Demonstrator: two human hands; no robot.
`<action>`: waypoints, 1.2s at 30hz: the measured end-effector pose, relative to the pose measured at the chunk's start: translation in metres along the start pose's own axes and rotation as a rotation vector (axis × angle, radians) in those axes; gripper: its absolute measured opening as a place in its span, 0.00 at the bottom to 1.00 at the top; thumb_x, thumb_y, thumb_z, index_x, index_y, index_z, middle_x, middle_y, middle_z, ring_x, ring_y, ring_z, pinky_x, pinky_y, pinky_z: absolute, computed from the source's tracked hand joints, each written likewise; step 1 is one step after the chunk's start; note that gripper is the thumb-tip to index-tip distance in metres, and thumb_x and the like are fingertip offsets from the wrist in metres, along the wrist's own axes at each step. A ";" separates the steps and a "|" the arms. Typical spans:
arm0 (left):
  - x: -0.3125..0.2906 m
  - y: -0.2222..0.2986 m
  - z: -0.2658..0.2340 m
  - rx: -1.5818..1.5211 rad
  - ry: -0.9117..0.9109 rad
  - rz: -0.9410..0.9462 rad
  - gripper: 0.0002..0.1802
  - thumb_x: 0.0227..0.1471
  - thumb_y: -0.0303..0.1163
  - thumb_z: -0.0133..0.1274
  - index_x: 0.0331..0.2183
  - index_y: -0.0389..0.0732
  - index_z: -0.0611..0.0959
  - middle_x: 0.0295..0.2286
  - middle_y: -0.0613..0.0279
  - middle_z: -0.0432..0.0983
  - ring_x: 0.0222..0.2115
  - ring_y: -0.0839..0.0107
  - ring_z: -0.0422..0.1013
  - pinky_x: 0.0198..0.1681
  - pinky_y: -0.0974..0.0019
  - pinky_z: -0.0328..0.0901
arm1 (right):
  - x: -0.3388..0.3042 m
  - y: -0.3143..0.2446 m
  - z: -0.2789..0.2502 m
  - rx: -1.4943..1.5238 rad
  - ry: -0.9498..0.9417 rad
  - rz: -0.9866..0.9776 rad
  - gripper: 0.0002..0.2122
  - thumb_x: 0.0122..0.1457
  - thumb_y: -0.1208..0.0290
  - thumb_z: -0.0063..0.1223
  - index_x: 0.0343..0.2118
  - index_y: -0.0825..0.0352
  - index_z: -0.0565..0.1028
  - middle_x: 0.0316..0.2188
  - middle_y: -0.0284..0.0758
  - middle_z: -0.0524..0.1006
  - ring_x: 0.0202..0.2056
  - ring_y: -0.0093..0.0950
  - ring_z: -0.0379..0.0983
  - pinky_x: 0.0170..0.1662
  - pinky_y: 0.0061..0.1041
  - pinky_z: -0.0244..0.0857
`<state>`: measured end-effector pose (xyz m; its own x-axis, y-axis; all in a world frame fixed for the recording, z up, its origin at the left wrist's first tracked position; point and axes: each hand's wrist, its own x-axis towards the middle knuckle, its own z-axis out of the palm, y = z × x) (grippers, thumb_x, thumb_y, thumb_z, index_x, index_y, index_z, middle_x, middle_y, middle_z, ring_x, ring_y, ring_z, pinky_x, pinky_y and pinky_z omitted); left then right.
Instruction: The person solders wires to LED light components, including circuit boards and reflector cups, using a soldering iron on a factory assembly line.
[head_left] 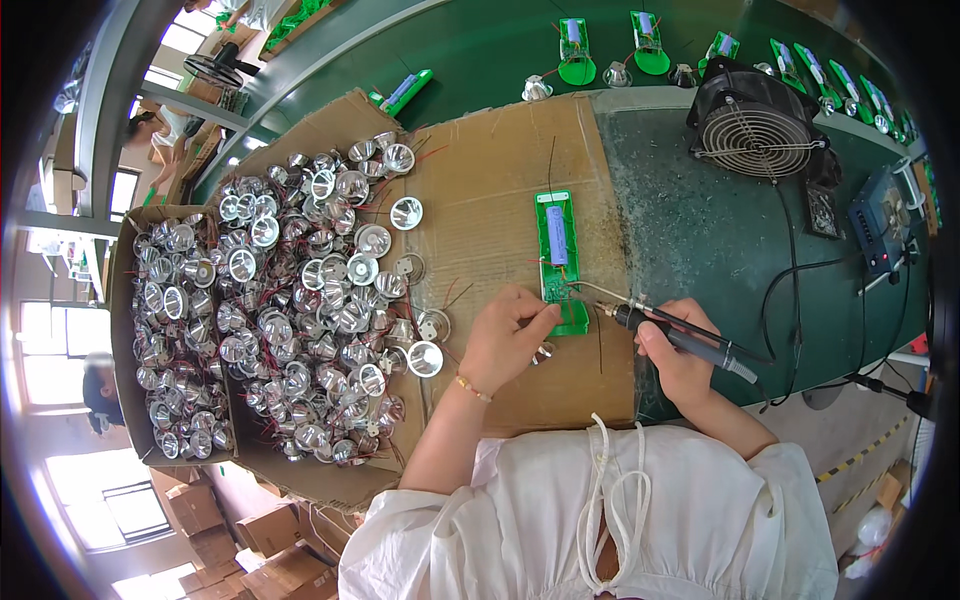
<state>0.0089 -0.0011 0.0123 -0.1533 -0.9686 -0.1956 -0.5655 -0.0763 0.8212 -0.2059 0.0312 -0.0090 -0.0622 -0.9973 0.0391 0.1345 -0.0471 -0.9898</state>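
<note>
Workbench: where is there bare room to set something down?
Bare patches: the cardboard between the heap of reflectors and the green casing, and the speckled green tabletop between the cardboard and the fan. Crowded: the heap itself, and the casing's near end by the left hand.

Reflectors (275, 327) fill a box (330, 482) at left. Right of it, mid-frame, a casing (544, 240) lies on a cardboard sheet (480, 180). On the table (660, 190), upper right, stands a fan (755, 138).

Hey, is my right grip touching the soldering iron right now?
Touching. The head view shows it: the right grip is closed around the soldering iron, with the thumb resting against its handle.
</note>
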 end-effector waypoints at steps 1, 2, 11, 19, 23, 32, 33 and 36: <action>0.002 0.000 -0.001 -0.008 -0.030 0.006 0.09 0.46 0.33 0.53 0.24 0.37 0.81 0.21 0.59 0.69 0.24 0.68 0.66 0.27 0.68 0.60 | 0.002 0.000 0.002 0.003 0.015 -0.002 0.06 0.49 0.77 0.54 0.26 0.70 0.68 0.18 0.32 0.73 0.19 0.15 0.67 0.22 0.15 0.61; 0.003 0.000 -0.002 -0.007 -0.030 0.005 0.09 0.46 0.33 0.53 0.24 0.37 0.81 0.21 0.59 0.69 0.24 0.68 0.66 0.27 0.68 0.60 | 0.003 0.000 0.003 0.005 0.029 -0.004 0.06 0.49 0.77 0.54 0.26 0.70 0.68 0.18 0.32 0.73 0.19 0.14 0.66 0.22 0.14 0.61; 0.003 0.000 -0.005 0.007 -0.082 -0.018 0.09 0.44 0.32 0.53 0.23 0.37 0.81 0.22 0.59 0.69 0.24 0.69 0.66 0.28 0.68 0.61 | 0.005 -0.001 0.008 0.030 0.022 0.054 0.06 0.49 0.78 0.54 0.25 0.70 0.68 0.18 0.32 0.73 0.19 0.14 0.66 0.21 0.14 0.61; 0.003 -0.002 -0.004 0.044 -0.092 0.013 0.09 0.44 0.33 0.53 0.23 0.38 0.81 0.21 0.59 0.69 0.24 0.70 0.66 0.27 0.68 0.61 | 0.002 0.002 0.003 -0.015 -0.024 0.074 0.06 0.51 0.77 0.51 0.28 0.71 0.66 0.19 0.36 0.72 0.20 0.19 0.68 0.22 0.17 0.65; 0.004 -0.003 -0.004 -0.005 -0.091 0.012 0.08 0.44 0.33 0.53 0.23 0.38 0.82 0.21 0.59 0.69 0.23 0.69 0.66 0.27 0.68 0.61 | 0.003 -0.002 0.006 0.006 -0.006 0.062 0.06 0.52 0.77 0.51 0.28 0.71 0.66 0.20 0.35 0.71 0.20 0.19 0.68 0.23 0.17 0.65; 0.004 -0.003 -0.005 0.021 -0.053 0.080 0.09 0.45 0.33 0.53 0.23 0.37 0.81 0.19 0.60 0.69 0.22 0.69 0.66 0.25 0.68 0.60 | 0.008 -0.004 0.003 0.072 0.058 0.037 0.06 0.49 0.77 0.53 0.28 0.71 0.68 0.19 0.35 0.73 0.19 0.17 0.68 0.23 0.16 0.64; 0.000 0.002 -0.007 -0.067 -0.019 0.006 0.09 0.45 0.34 0.53 0.23 0.38 0.81 0.19 0.59 0.70 0.20 0.68 0.66 0.24 0.68 0.60 | 0.008 -0.007 0.000 0.072 0.065 0.028 0.06 0.49 0.77 0.53 0.28 0.71 0.68 0.19 0.35 0.73 0.19 0.17 0.68 0.23 0.16 0.64; -0.001 0.003 -0.007 -0.301 0.060 -0.142 0.12 0.46 0.37 0.53 0.24 0.37 0.80 0.16 0.57 0.72 0.17 0.68 0.68 0.22 0.67 0.61 | 0.013 -0.005 -0.010 -0.037 0.096 -0.034 0.05 0.52 0.77 0.50 0.29 0.70 0.66 0.19 0.35 0.71 0.19 0.19 0.67 0.22 0.16 0.63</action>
<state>0.0129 -0.0018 0.0189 -0.0371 -0.9548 -0.2951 -0.3119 -0.2695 0.9111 -0.2175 0.0190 -0.0045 -0.1607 -0.9851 0.0608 0.0941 -0.0766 -0.9926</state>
